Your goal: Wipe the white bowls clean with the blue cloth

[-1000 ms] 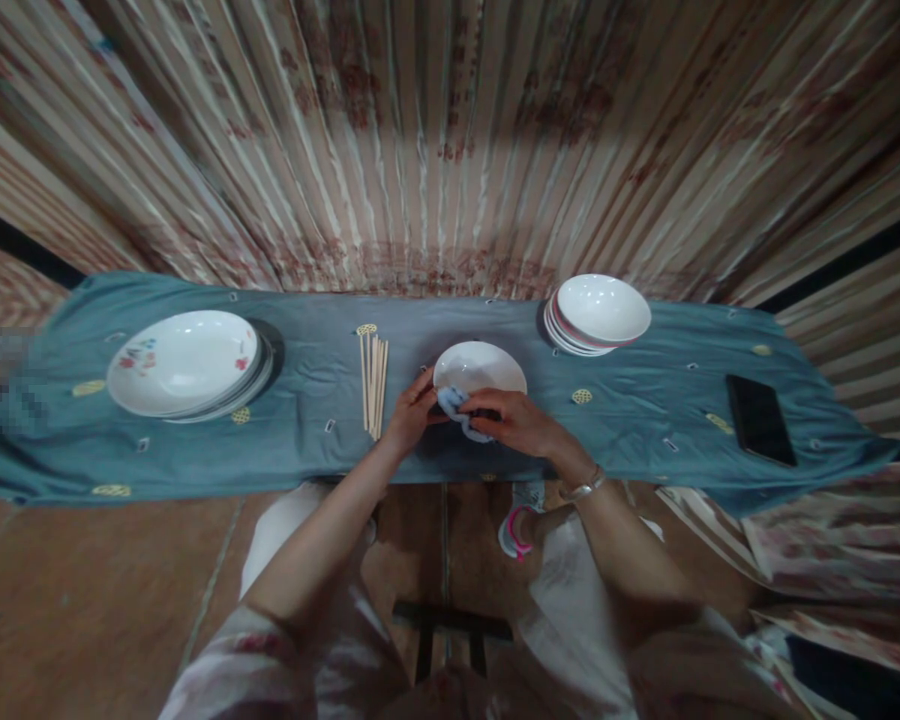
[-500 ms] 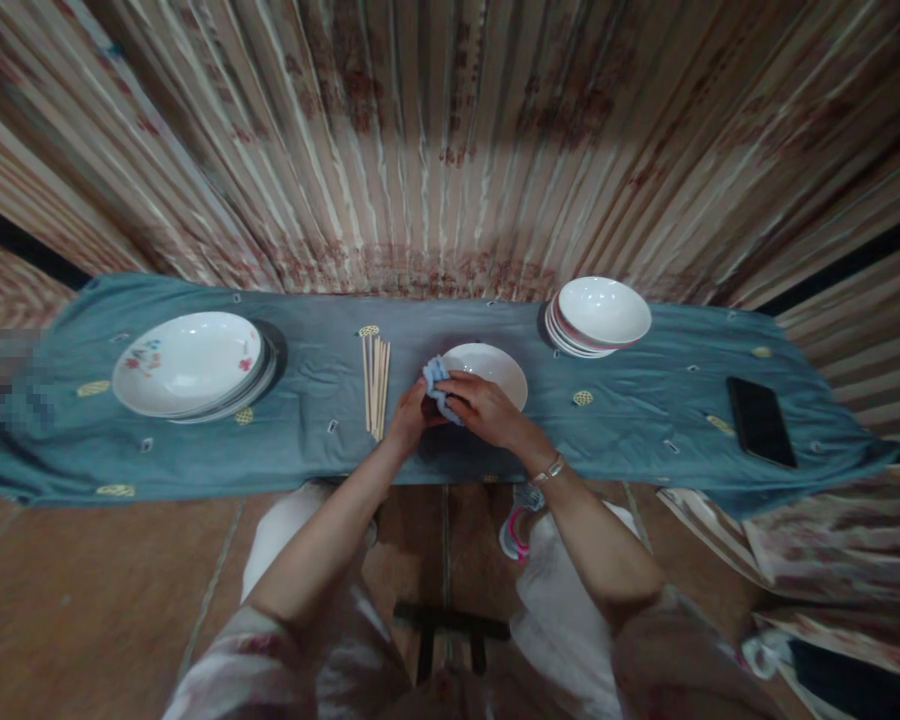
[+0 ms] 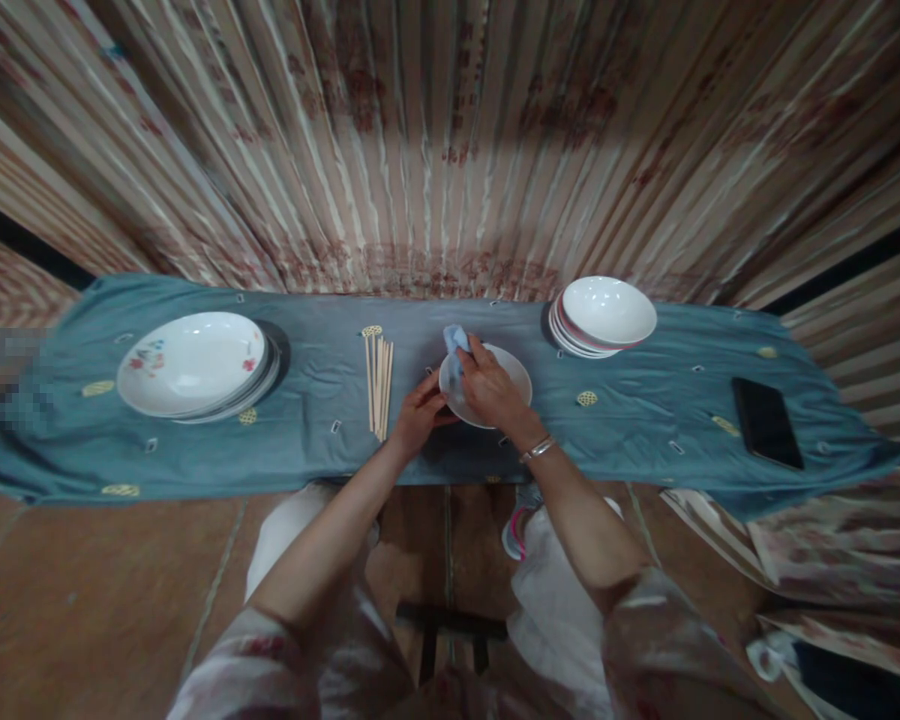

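A white bowl (image 3: 516,372) is in front of me at the middle of the cloth-covered table. My left hand (image 3: 421,410) grips its left side, thumb at the rim and fingers partly hidden beneath. In my right hand (image 3: 489,385) is a light blue cloth (image 3: 456,340), pressed against the bowl's inside and far-left rim. The right hand covers much of the bowl's inside. Just left of my left hand lie several wooden chopsticks (image 3: 379,385), side by side.
A stack of white plates (image 3: 195,365) with a floral pattern stands on the left. Stacked bowls (image 3: 607,312) are at the back right, and a black phone (image 3: 767,422) lies far right. The table's blue-green cloth (image 3: 322,330) is wrinkled. Behind it hangs a pleated curtain (image 3: 435,150).
My right hand has moved the cloth from the bowl's near-left side up to its far-left rim. The left hand has let go of the cloth and holds the bowl's side.
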Demonstrator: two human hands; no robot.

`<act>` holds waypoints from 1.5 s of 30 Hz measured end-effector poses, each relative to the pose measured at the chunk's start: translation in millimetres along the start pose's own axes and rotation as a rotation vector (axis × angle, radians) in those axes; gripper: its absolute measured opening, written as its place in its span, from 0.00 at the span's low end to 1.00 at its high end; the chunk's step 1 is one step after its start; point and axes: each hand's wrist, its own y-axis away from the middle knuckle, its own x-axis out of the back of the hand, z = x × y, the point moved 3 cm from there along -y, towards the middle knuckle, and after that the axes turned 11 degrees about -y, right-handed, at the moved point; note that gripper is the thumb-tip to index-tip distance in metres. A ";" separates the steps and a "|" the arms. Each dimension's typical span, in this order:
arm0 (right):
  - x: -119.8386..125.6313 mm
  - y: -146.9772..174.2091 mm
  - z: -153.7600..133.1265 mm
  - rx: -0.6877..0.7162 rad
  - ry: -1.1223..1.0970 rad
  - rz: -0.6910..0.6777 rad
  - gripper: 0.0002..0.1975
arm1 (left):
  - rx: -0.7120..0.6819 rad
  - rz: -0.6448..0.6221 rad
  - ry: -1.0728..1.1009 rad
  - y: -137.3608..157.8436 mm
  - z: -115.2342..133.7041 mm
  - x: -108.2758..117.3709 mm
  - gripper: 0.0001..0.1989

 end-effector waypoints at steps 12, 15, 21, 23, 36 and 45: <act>35.3 24.9 -8.7 -0.154 0.402 -0.285 0.21 | -0.022 -0.032 -0.033 -3.4 -5.0 2.7 0.32; 39.7 31.3 -10.1 -0.166 0.441 -0.387 0.20 | -0.015 -0.020 -0.047 -3.9 -4.9 2.5 0.31; 42.6 36.4 -8.6 -0.149 0.351 -0.478 0.18 | -0.026 -0.034 -0.055 -1.5 -0.8 0.5 0.31; 41.4 35.7 -7.9 -0.152 0.237 -0.496 0.16 | -0.025 -0.035 -0.060 -1.1 0.0 0.1 0.31; 15.0 28.8 -11.3 -0.068 -0.067 -0.357 0.18 | -0.022 -0.012 -0.027 1.1 0.7 -1.6 0.28; 14.5 24.3 -3.9 -0.064 0.118 -0.275 0.21 | 0.006 0.009 -0.063 -0.5 -2.6 1.4 0.29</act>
